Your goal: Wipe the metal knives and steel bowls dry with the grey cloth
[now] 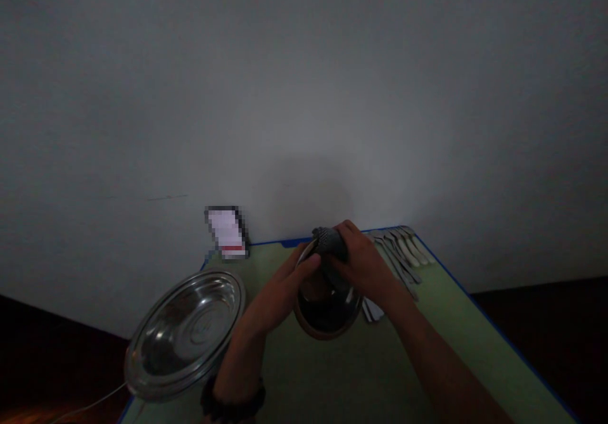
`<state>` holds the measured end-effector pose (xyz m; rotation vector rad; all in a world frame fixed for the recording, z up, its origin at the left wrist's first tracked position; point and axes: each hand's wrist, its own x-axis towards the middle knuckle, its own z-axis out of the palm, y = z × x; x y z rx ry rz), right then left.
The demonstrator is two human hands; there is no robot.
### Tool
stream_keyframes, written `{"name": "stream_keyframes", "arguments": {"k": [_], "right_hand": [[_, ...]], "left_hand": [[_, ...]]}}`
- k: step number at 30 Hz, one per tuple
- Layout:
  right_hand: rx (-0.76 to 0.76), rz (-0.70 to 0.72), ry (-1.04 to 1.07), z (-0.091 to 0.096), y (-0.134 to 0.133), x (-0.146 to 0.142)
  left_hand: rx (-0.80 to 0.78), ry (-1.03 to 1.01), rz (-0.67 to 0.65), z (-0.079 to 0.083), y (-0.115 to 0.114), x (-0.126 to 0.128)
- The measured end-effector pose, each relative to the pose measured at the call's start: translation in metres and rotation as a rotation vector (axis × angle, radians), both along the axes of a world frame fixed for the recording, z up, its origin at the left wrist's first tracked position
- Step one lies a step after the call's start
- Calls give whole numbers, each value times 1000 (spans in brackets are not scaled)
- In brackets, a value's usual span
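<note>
Above the table, in the middle of the head view, a shiny round bowl (329,315) is tilted with its dark inner side toward me. My left hand (284,284) grips its left rim, thumb over the edge and the other fingers hidden behind. A dark patterned cloth (331,241) is bunched over the bowl's far rim. My right hand (361,256) is closed on the cloth and presses it against the bowl's upper right side; some of its fingertips are hidden.
On the left stands a large metal basin (142,367). A phone with a blurred screen (228,231) leans against the wall behind. Several spoons and forks (403,246) lie at the table's back right. A folded white-and-dark item (373,310) lies right of the bowl. The table (327,379) has blue edging.
</note>
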<state>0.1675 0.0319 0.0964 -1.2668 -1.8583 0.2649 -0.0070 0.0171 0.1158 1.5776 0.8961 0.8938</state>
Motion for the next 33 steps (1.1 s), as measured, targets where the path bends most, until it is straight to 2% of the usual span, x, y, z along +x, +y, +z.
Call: {"name": "stream_keyframes", "arguments": {"k": [4, 8, 10, 12, 14, 16, 17, 20, 21, 23, 25, 28, 31, 33], "right_hand": [[43, -93, 221, -10, 8, -5], [-93, -270, 592, -21, 13, -21], [-158, -221, 753, -25, 13, -31], [-198, -118, 839, -29, 13, -38], [-200, -89, 818, -31, 14, -37], [-163, -128, 697, -29, 15, -27], [-130, -137, 613, -27, 15, -20], [-47, -44, 273, -15, 12, -1], [-12, 21, 171, -12, 11, 2], [54, 47, 68, -8, 8, 4], [79, -24, 104, -8, 8, 1], [38, -155, 312, -13, 8, -9], [-33, -234, 557, -19, 8, -23], [-95, -225, 671, -24, 9, -30]], "left_hand": [[104, 21, 15, 5, -6, 4], [244, -91, 148, -1, -4, 12], [316, -178, 229, -7, -1, 16], [335, -243, 253, -10, 2, 19], [282, -250, 191, -8, 4, 16], [179, -237, 82, -3, 6, 8], [116, -231, 36, 0, 6, 3], [-101, -124, -36, 7, 5, -9], [-119, -60, -48, 8, 4, -11], [-62, 33, -37, 9, 2, -10], [43, 40, 5, 9, -1, -5], [167, -39, 79, 7, -3, 4], [219, -189, 197, 3, -2, 12], [206, -312, 259, -2, 1, 15]]}}
